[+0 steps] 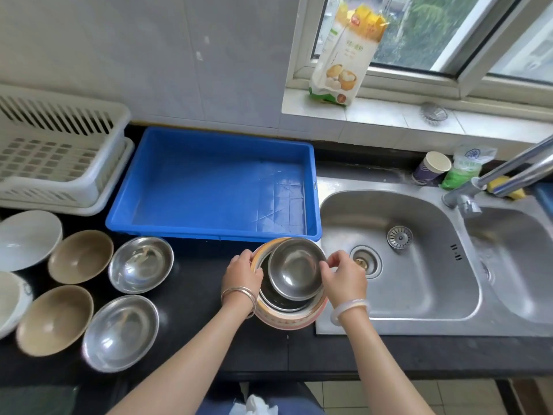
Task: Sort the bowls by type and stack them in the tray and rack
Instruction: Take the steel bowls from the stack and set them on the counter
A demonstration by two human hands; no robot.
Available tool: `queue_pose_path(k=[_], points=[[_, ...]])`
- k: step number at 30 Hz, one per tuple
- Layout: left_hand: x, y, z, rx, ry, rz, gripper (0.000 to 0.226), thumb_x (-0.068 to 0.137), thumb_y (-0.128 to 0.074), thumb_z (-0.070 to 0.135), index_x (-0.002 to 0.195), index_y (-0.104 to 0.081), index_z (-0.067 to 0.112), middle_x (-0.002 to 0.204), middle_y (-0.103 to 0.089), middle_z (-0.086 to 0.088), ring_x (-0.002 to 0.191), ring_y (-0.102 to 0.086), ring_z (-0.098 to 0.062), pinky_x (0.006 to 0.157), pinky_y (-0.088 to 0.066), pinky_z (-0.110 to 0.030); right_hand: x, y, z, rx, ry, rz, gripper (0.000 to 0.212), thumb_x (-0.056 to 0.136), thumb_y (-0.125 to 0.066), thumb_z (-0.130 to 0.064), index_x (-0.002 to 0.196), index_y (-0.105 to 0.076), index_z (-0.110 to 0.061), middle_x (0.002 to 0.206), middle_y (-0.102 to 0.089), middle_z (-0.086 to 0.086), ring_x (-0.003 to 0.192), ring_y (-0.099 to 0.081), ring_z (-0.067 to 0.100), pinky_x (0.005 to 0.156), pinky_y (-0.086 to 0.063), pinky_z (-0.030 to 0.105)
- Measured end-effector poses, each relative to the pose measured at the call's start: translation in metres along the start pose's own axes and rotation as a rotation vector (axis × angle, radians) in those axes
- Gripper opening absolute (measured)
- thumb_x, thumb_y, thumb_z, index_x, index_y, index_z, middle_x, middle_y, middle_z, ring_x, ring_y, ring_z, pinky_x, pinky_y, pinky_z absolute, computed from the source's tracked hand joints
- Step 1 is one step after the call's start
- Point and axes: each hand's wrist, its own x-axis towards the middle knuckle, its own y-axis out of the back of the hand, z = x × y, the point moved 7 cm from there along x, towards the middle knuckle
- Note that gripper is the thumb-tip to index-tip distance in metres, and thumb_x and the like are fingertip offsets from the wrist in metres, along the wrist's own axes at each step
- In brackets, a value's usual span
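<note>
R hand (344,277) fingers pinch rim of steel bowl (294,269), tilted atop stack. L hand (242,274) grips patterned bowl (287,322) beneath. Stack is at sink (419,295) edge. Blue tray (215,136) just behind; loose bowls (140,265) & rack (59,163) to left.

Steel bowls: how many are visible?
4 steel bowls: two on the counter, one tilted between left hand and right hand, one beneath in the patterned bowl; more may hide there.
</note>
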Motion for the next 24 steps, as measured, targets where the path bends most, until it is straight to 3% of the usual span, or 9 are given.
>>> queue_pose_path(k=[6,10,13,18,22,24], points=[[-0.002,-0.004,0.008,0.139,-0.011,-0.031,0.025,0.081,-0.066,0.019,0.096,-0.047,0.021,0.094,-0.048,0.002,0.074,-0.052,-0.017,0.059,-0.042,-0.028,0.004,0.021,0.003,0.093,0.003,0.026,0.015,0.083,-0.060,-0.019,0.071,-0.052,-0.016,0.073,-0.065,0.003,0.070,-0.061,0.028,0.063,-0.036,0.029],[-0.002,-0.003,0.015,0.210,-0.024,-0.012,0.019,0.083,-0.054,0.006,0.095,-0.046,0.018,0.100,-0.054,-0.006,0.076,-0.052,-0.021,0.061,-0.043,-0.030,0.001,0.020,0.010,0.141,-0.025,-0.010,0.016,0.082,-0.062,-0.016,0.069,-0.052,-0.015,0.075,-0.063,0.002,0.071,-0.065,0.031,0.067,-0.046,0.033],[-0.002,-0.003,0.021,0.239,-0.042,-0.031,0.020,0.086,-0.049,0.007,0.104,-0.049,0.014,0.104,-0.057,-0.007,0.080,-0.053,-0.022,0.063,-0.044,-0.031,-0.001,0.022,0.015,0.161,-0.045,-0.005,0.019,0.081,-0.062,-0.017,0.067,-0.050,-0.018,0.074,-0.062,0.001,0.070,-0.065,0.030,0.064,-0.042,0.029],[-0.007,0.001,0.026,0.262,-0.100,-0.012,0.025,0.089,-0.044,0.011,0.112,-0.038,0.017,0.087,-0.058,-0.007,0.072,-0.057,-0.023,0.056,-0.046,-0.032,-0.001,0.030,0.019,0.171,-0.054,0.005,0.020,0.081,-0.062,-0.018,0.066,-0.049,-0.019,0.073,-0.065,0.002,0.070,-0.064,0.027,0.064,-0.038,0.028],[-0.012,0.007,0.033,0.303,-0.139,0.005,0.009,0.091,-0.042,0.017,0.099,-0.043,0.015,0.077,-0.058,-0.006,0.067,-0.056,-0.024,0.057,-0.046,-0.033,0.001,0.035,0.018,0.199,-0.055,-0.004,0.017,0.081,-0.063,-0.018,0.068,-0.052,-0.017,0.073,-0.064,0.003,0.072,-0.065,0.030,0.068,-0.045,0.032],[-0.014,0.011,0.036,0.289,-0.146,0.033,0.004,0.091,-0.044,0.018,0.089,-0.045,0.014,0.082,-0.060,-0.007,0.069,-0.052,-0.021,0.058,-0.043,-0.031,0.001,0.036,0.017,0.218,-0.055,-0.007,0.015,0.081,-0.063,-0.017,0.069,-0.054,-0.016,0.073,-0.065,0.004,0.071,-0.066,0.031,0.071,-0.050,0.035]])
